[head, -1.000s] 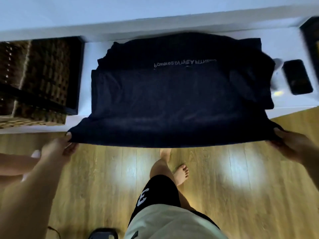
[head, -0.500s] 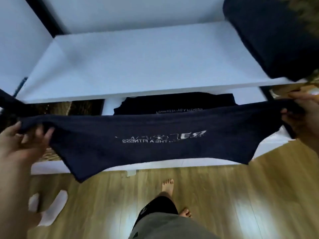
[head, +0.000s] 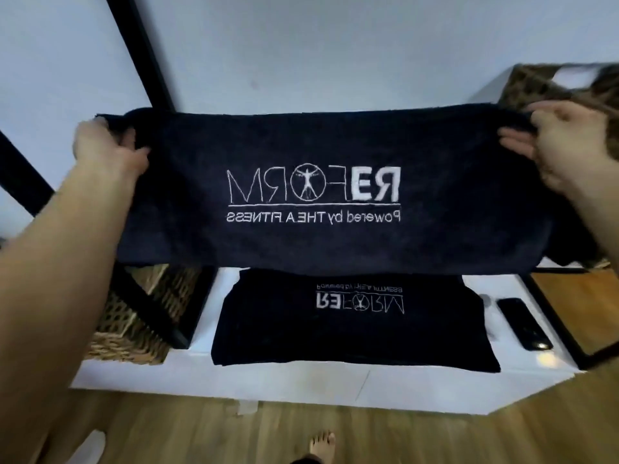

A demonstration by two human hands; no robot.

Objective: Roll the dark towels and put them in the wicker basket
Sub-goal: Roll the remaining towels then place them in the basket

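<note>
**A:** The left hand and right hand each grip a top corner of the dark navy terry towel with white lettering, fingers curled over its edge, holding it spread in mid-air.

**B:** The rest?

**A:** A second dark folded towel lies on the white shelf below, with the brown woven wicker basket just left of it.

**B:** Risks?

**A:** With nothing under it, the roll may come out loose and lopsided and unravel. If a corner slips, the towel drops to the wooden floor.
</note>
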